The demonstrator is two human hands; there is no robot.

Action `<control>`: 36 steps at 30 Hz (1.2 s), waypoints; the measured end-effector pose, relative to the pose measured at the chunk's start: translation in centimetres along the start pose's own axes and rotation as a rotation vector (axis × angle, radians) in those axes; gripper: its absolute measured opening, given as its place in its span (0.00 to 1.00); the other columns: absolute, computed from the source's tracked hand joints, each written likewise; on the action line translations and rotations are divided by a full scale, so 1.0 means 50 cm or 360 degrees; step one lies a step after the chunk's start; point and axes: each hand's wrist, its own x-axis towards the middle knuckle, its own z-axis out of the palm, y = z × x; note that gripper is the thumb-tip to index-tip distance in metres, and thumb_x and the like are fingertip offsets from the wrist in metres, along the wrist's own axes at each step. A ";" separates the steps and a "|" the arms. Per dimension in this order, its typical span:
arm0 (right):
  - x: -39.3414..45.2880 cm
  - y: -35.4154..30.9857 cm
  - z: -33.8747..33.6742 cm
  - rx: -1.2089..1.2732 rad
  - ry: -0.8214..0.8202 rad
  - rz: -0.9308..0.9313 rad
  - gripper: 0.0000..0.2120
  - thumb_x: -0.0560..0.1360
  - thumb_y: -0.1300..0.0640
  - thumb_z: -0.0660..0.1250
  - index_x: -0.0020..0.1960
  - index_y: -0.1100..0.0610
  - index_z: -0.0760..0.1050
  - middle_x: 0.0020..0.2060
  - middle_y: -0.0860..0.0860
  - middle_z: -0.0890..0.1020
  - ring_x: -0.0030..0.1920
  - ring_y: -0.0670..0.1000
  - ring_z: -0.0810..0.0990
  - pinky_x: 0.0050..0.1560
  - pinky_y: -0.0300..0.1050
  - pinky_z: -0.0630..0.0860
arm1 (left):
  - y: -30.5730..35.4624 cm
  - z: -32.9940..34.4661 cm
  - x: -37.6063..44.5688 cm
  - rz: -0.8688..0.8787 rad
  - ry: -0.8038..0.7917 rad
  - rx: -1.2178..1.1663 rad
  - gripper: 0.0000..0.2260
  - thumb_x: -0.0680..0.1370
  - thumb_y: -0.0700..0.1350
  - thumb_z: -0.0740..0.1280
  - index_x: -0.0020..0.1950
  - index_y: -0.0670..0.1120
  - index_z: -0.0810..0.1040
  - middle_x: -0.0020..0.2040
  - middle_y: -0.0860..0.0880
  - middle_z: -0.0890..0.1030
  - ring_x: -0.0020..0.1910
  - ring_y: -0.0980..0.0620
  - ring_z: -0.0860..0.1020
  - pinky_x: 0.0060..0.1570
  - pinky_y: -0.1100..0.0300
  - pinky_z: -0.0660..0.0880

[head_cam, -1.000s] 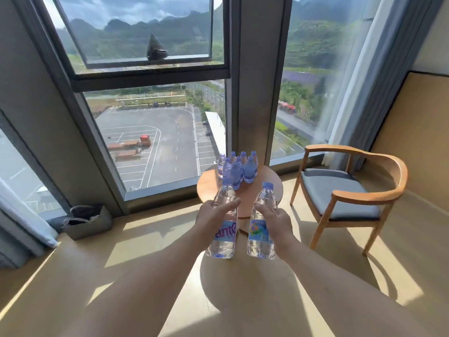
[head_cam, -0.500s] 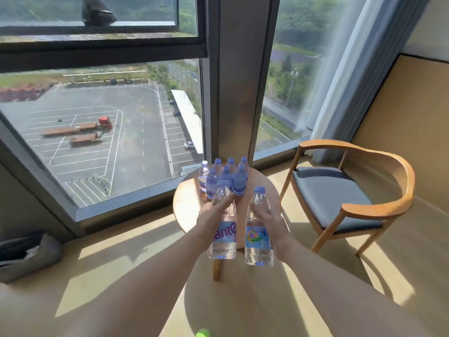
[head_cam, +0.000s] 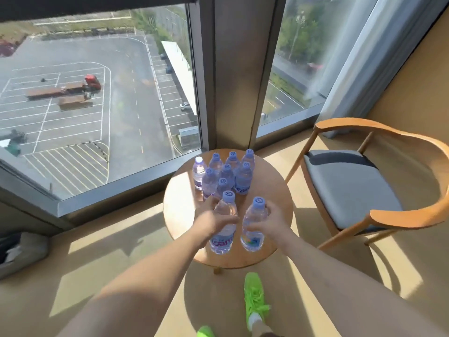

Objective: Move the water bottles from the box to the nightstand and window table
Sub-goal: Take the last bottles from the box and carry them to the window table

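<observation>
A round wooden window table [head_cam: 274,198] stands by the glass with several blue-capped water bottles [head_cam: 228,173] clustered at its far side. My left hand [head_cam: 210,221] grips one clear bottle [head_cam: 224,229] upright above the table's near half. Beside it, my right hand [head_cam: 264,226] grips a second bottle [head_cam: 254,227], also upright. Both bottles are close together over the tabletop; whether their bases touch it I cannot tell. The box and the nightstand are out of view.
A wooden armchair with a grey seat [head_cam: 347,186] stands right of the table. Floor-to-ceiling windows [head_cam: 97,105] and a pillar [head_cam: 235,69] lie behind it, a curtain [head_cam: 359,57] at the right. A grey bag [head_cam: 21,251] sits on the floor at left. My green shoes [head_cam: 256,302] are below.
I have stepped up to the table and my view tilted down. Both hands carried their bottles forward, from in front of the table to above its near half.
</observation>
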 end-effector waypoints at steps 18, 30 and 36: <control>0.400 0.031 0.015 -0.0505 -0.0304 0.0177 0.24 0.70 0.67 0.73 0.59 0.47 0.74 0.50 0.48 0.80 0.46 0.49 0.80 0.33 0.30 0.71 | -0.090 0.116 0.252 -0.0178 0.0168 0.0620 0.23 0.66 0.40 0.79 0.61 0.45 0.83 0.54 0.46 0.73 0.48 0.50 0.74 0.42 0.68 0.65; 0.420 0.006 0.042 -0.0988 -0.0228 -0.0020 0.32 0.69 0.47 0.79 0.69 0.49 0.72 0.59 0.52 0.72 0.56 0.51 0.73 0.57 0.47 0.72 | -0.124 0.153 0.284 -0.0122 0.0092 0.0665 0.27 0.69 0.45 0.75 0.68 0.54 0.77 0.57 0.52 0.70 0.56 0.49 0.77 0.50 0.63 0.70; 0.425 -0.008 0.051 -0.1006 -0.0034 -0.0092 0.19 0.71 0.55 0.78 0.61 0.53 0.81 0.53 0.55 0.79 0.55 0.57 0.79 0.53 0.44 0.71 | -0.130 0.144 0.259 0.0005 0.0183 0.0663 0.26 0.70 0.41 0.77 0.68 0.47 0.80 0.60 0.49 0.75 0.57 0.48 0.78 0.56 0.63 0.71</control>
